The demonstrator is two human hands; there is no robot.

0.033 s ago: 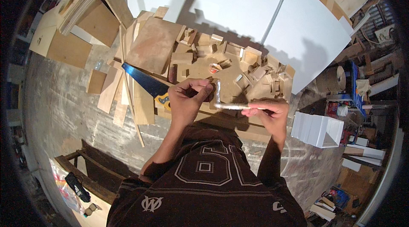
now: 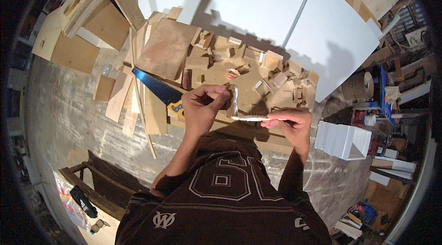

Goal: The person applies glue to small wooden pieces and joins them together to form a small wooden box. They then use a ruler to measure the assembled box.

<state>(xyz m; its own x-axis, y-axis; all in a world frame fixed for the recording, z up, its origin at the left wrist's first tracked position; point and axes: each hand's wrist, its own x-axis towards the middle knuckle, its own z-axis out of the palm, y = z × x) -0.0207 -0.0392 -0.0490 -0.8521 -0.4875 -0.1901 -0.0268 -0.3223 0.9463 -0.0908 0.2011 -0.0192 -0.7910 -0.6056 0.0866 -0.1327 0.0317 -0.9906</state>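
Observation:
My left hand (image 2: 201,106) pinches a small wooden piece (image 2: 232,102) between thumb and fingers. Along the right edge of that piece runs a shiny white strip that looks wet. From the other side, my right hand (image 2: 294,124) grips a thin pale stick (image 2: 252,118), held nearly level. Its whitish tip is at the lower end of the piece's white edge; whether the two touch I cannot tell. Just beyond my hands, a small round tub (image 2: 231,74) with an orange-red side stands on the wooden work surface (image 2: 216,77).
Several small wooden assemblies (image 2: 271,60) crowd the far and right parts of the work surface. A handsaw (image 2: 156,86) with a yellow handle lies left of my left hand, near plywood boards (image 2: 168,45). At the right, a white box (image 2: 343,140) stands on the floor; a white panel (image 2: 262,5) is behind.
The pale stick has tilted slightly, its tip now a little lower against the piece's edge. My left hand and the wooden piece stay in place.

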